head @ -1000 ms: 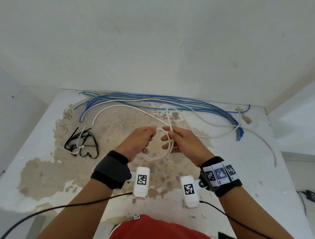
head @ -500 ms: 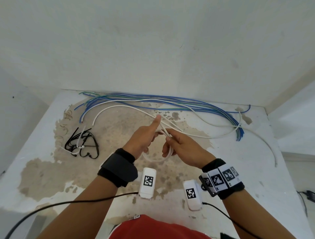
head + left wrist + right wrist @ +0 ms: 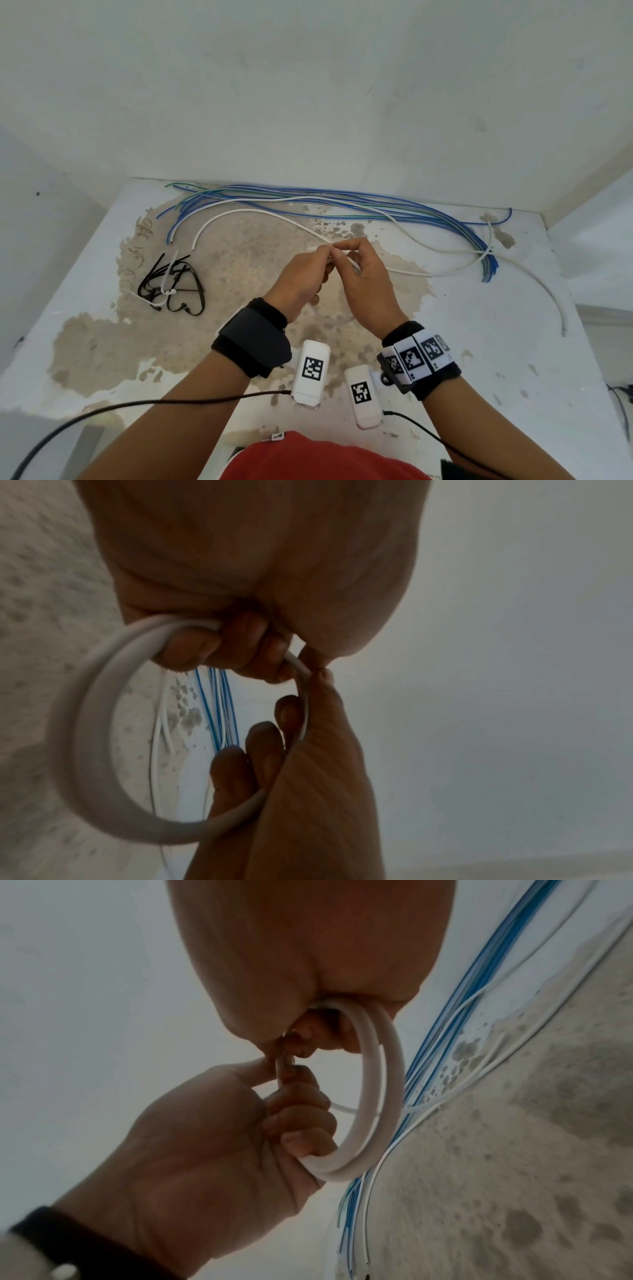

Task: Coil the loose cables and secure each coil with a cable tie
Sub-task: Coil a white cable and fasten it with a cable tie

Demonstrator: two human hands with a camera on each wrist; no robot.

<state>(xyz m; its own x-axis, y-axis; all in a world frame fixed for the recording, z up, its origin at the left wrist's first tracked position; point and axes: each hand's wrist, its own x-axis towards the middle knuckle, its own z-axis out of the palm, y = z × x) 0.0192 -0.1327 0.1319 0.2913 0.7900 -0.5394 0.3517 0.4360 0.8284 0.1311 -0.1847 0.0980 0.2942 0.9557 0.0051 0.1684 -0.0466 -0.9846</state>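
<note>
Hands closed in over the last second: left hand and right hand both pinched the white cable coil at one point above the surface, each grip curled round it, so loop held, cable tie probably next.

Head looks down; wrist views close, sharing white coil.
</note>
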